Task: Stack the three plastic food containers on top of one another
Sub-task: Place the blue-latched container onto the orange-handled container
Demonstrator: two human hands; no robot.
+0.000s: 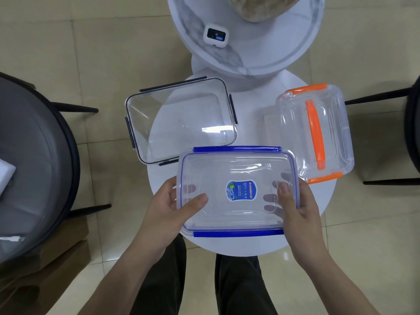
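A clear container with blue clips point(238, 169) and a blue label on its lid is held at the near side of the small round white table point(268, 87). My left hand point(172, 205) grips its left end, thumb on the lid. My right hand point(295, 201) grips its right end, fingers showing through the plastic underneath. A larger clear container with black clips point(181, 119) lies at the table's far left, overhanging the edge. To the right stands a clear container with orange clips and an orange handle point(316, 133).
A marble-patterned round table point(227, 53) stands just beyond, with a small white device point(215, 35) on it. A grey round chair point(27, 155) is at the left, dark chair legs point(375, 98) at the right. My legs are below the table's near edge.
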